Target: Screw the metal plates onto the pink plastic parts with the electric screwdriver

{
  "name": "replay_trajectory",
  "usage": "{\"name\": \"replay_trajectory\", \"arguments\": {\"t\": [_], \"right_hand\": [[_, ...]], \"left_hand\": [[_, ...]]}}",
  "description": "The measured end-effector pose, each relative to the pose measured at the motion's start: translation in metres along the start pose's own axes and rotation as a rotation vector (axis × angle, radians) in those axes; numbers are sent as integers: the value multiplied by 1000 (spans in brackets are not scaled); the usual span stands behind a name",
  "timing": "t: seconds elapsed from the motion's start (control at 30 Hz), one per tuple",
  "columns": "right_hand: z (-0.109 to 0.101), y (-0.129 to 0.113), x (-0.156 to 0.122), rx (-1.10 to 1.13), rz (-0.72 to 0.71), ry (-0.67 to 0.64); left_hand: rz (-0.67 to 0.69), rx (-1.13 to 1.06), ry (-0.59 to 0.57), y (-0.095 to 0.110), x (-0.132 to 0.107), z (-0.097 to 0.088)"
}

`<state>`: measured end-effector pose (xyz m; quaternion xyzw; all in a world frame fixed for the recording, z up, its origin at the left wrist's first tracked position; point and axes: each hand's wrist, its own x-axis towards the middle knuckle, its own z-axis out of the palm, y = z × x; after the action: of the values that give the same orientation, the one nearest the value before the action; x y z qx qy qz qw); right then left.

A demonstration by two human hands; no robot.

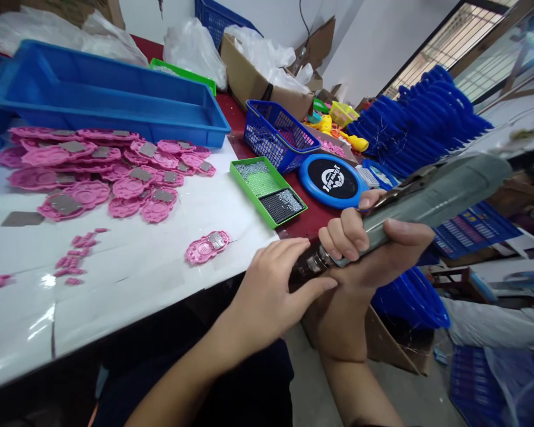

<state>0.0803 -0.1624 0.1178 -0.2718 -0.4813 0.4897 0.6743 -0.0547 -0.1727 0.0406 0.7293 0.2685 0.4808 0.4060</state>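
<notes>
Tool: a grey electric screwdriver was held off the table's edge, tip pointing down-left.
Right hand: clenched round the barrel.
Left hand: fingers touched the chuck, not gripping.
Handling: it looked stiff, fairly heavy, best gripped mid-barrel.
Nearby: a pink piece lay on the white table, with a green tray beyond.

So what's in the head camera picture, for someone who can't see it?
Two bare hands work on a grey power screwdriver: the right hand holds its body and the left hand touches its tip. Beside them on a white table lie pink plastic pieces, a blue bin and a green tray of screws.
</notes>
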Motion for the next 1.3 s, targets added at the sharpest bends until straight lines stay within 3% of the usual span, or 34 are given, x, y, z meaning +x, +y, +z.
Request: {"name": "replay_trajectory", "arguments": {"t": [0.07,0.13,0.17,0.2,0.33,0.37,0.4,0.47,0.57,0.63,0.7,0.83,0.9,0.97,1.07,1.13,1.2,1.3], "right_hand": [[-9,-4,4,21,95,-139],[-14,-4,7,1,165,-197],[-13,-2,8,-16,169,-184],[-10,0,9,-33,145,-140],[10,8,5,-41,-40,151],[14,7,4,-38,-51,185],[16,5,3,-35,-45,184],[17,-1,3,-37,16,100],[12,-8,4,-42,134,-42],[12,-7,5,-36,165,-40],[16,-4,4,-37,143,23],[27,0,1,-41,40,177],[30,-4,1,-45,16,210],[29,-9,1,-77,49,189],[24,-16,4,-128,147,111],[21,-16,6,-142,177,74],[20,-13,7,-142,183,66],[24,-6,8,-121,124,122]], "left_hand": [[-92,-256,-312,-6,9,-11],[-127,-355,-484,-9,15,-18],[-120,-316,-469,-9,16,-18],[-99,-223,-381,-7,16,-16],[86,293,202,6,1,-1],[115,341,285,8,-2,1],[117,322,297,8,-3,1],[39,112,113,5,0,-6],[-124,-309,-367,-6,13,-24],[-163,-425,-516,-9,18,-32],[-121,-324,-405,-6,15,-31],[135,287,205,13,-4,-14],[223,439,347,18,-9,-9],[202,345,256,15,-5,-12],[53,-54,-206,2,10,-25],[-20,-243,-436,-6,17,-31],[-46,-254,-438,-9,18,-29],[24,25,-105,-2,9,-15]]}}
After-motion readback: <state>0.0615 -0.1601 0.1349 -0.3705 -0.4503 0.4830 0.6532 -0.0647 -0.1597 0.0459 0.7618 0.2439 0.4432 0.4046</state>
